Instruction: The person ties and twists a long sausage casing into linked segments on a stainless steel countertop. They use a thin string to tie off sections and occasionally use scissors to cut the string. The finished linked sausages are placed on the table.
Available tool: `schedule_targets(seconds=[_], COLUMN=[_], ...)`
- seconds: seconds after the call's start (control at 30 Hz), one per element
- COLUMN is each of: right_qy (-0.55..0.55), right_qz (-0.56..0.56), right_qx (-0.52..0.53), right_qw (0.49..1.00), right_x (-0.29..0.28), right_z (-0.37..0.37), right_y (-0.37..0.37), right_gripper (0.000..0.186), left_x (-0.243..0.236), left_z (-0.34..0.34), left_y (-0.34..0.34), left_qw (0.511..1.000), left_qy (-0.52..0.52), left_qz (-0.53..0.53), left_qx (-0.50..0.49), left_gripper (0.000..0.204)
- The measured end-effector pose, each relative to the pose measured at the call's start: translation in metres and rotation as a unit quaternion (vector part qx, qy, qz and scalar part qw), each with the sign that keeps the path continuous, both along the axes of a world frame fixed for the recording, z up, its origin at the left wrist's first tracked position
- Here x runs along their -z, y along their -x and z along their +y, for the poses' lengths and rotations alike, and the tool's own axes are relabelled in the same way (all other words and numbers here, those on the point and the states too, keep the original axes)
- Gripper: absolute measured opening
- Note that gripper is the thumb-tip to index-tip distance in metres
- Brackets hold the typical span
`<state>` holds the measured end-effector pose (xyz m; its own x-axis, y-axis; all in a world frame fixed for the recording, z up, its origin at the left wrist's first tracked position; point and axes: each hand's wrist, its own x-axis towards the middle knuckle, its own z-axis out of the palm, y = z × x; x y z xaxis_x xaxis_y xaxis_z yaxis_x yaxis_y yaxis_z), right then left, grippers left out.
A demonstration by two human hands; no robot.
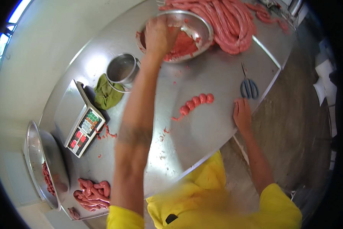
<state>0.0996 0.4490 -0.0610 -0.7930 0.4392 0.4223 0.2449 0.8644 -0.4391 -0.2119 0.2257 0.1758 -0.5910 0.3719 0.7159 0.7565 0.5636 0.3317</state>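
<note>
My left hand (pixel 157 37) reaches into the wide steel bowl (pixel 207 32), over red ground meat (pixel 183 45); its fingertips are hidden, so I cannot tell whether it grips anything. My right hand (pixel 242 114) rests at the table's right edge, fingers curled together with nothing visible in them. Just beyond it lie scissors (pixel 249 87) with blue-grey handles. A short chain of round sausage links (pixel 194 103) lies on the steel table (pixel 206 137) between my arms. Behind the bowl, long filled sausage casings (pixel 232 26) are heaped in loops.
Left of my left forearm stand a steel pot (pixel 122 68), a green cloth (pixel 107 93) and a weighing scale (pixel 83 126). Near left, a tilted steel basin (pixel 57 160) holds small red links; a pile of sausages (pixel 93 194) lies by the table's edge. Meat scraps (pixel 108 131) dot the tabletop.
</note>
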Motion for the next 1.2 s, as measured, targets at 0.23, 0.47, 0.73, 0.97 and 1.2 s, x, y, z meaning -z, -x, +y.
schedule_targets(seconds=[0.23, 0.47, 0.73, 0.97, 1.2], right_qy=[0.005, 0.029, 0.038, 0.045, 0.043], right_qz=[0.016, 0.003, 0.002, 0.018, 0.002], right_qx=[-0.008, 0.003, 0.01, -0.005, -0.003], right_qw=[1.0, 1.0, 0.999, 0.999, 0.999], right_x=[-0.007, -0.004, -0.013, -0.011, -0.013], right_z=[-0.003, -0.005, -0.007, -0.007, -0.007], right_y=[0.004, 0.005, 0.005, 0.006, 0.007], right_gripper=[0.013, 0.015, 0.014, 0.014, 0.013], left_x=[0.082, 0.072, 0.132, 0.122, 0.059], left_z=[-0.096, -0.145, -0.151, -0.152, -0.22], left_y=[0.108, 0.137, 0.144, 0.13, 0.147], left_qw=[0.956, 0.867, 0.831, 0.873, 0.935], left_qy=[0.089, 0.213, 0.449, 0.381, 0.073], left_qz=[-0.19, -0.428, -0.276, -0.244, -0.329], left_qx=[-0.207, -0.145, -0.179, -0.182, -0.113], left_gripper=[0.059, 0.025, 0.023, 0.019, 0.018])
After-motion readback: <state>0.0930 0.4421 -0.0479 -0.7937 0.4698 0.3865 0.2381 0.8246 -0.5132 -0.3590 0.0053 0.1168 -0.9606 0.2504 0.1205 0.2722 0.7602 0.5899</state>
